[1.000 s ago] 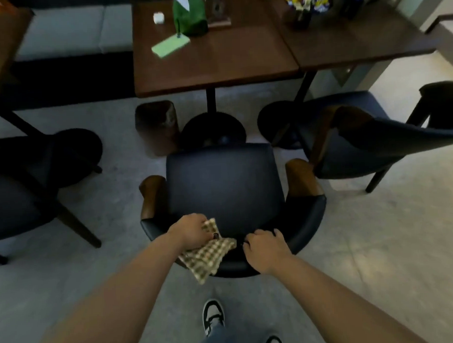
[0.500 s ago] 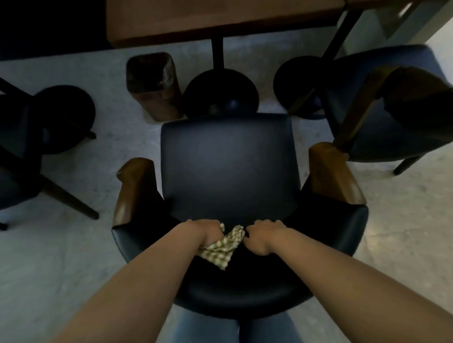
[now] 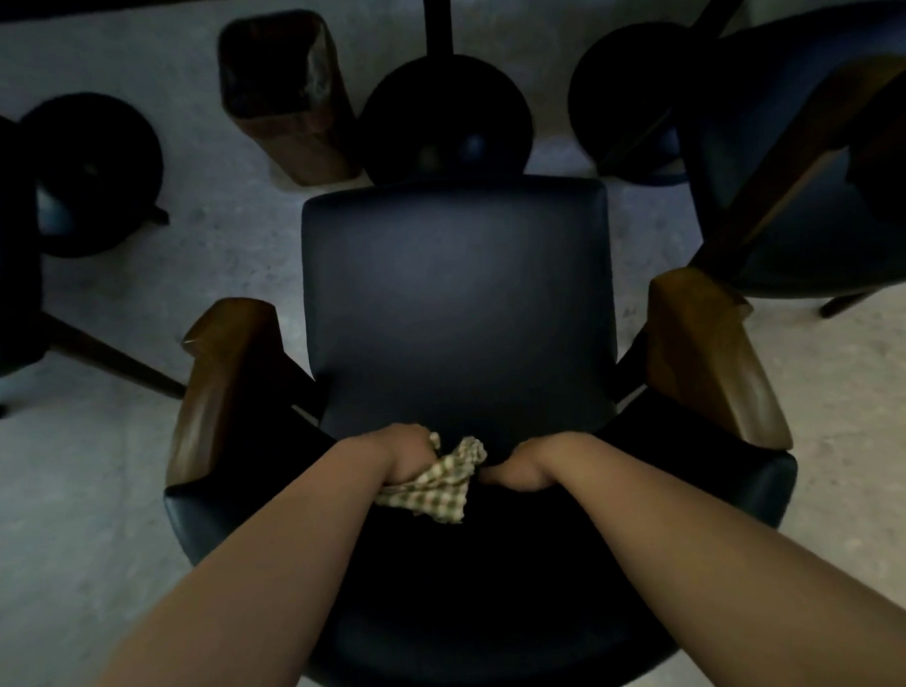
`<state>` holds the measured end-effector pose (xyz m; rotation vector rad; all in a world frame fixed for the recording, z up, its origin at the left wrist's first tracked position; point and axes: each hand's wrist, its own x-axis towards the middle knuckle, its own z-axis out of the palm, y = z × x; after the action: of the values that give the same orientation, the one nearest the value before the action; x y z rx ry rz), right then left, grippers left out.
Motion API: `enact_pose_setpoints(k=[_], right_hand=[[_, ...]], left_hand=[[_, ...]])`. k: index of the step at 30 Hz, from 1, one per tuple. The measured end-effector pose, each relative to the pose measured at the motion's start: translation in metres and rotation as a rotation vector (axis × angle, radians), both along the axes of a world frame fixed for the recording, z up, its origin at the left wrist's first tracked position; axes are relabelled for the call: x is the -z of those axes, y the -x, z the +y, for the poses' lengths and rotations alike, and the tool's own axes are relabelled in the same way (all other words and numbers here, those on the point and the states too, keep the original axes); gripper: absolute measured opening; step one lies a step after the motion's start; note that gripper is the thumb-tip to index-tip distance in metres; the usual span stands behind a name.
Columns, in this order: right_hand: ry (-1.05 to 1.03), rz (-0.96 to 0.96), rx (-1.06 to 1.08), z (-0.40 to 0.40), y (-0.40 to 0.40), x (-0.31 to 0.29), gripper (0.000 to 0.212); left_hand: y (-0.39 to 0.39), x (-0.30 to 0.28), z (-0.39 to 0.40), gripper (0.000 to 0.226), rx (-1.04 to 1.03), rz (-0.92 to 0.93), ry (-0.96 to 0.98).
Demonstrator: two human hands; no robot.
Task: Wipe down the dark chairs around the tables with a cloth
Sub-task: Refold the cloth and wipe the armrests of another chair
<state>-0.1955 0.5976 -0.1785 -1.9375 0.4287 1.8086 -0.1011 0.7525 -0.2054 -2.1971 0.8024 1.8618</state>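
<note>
A dark padded chair (image 3: 454, 302) with wooden armrests stands right below me, seen from above its curved backrest. My left hand (image 3: 401, 453) grips a bunched checked cloth (image 3: 435, 485) at the rear of the seat, where it meets the backrest. My right hand (image 3: 519, 467) is close beside it with its fingers curled down out of sight. It seems to pinch the cloth's raised corner. Both forearms reach over the backrest.
A second dark chair (image 3: 814, 166) stands at the right and a third (image 3: 1, 266) at the left edge. Round black table bases (image 3: 445, 117) and a brown bin (image 3: 288, 97) sit on the grey floor ahead.
I have leaned further over the chair, so the table tops have left the view. Both hands moved from the top of the backrest down to the rear of the seat with the cloth.
</note>
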Motion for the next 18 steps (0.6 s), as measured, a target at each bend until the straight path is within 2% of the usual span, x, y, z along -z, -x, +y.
enact_pose_setpoints(k=[3, 10, 14, 18], right_hand=[[-0.092, 0.097, 0.068, -0.006, -0.006, -0.002, 0.072], [-0.076, 0.157, -0.066, -0.036, -0.029, -0.014, 0.074], [-0.107, 0.219, -0.043, -0.049, -0.049, -0.023, 0.07], [-0.092, 0.182, -0.044, -0.059, -0.074, -0.025, 0.069]], left_hand=[[-0.001, -0.002, -0.003, 0.04, 0.0, -0.003, 0.007], [-0.01, -0.015, -0.028, 0.043, 0.032, 0.017, 0.007], [-0.028, -0.025, -0.044, 0.042, 0.056, 0.018, 0.006], [-0.055, -0.03, -0.059, 0.042, 0.085, -0.009, 0.027]])
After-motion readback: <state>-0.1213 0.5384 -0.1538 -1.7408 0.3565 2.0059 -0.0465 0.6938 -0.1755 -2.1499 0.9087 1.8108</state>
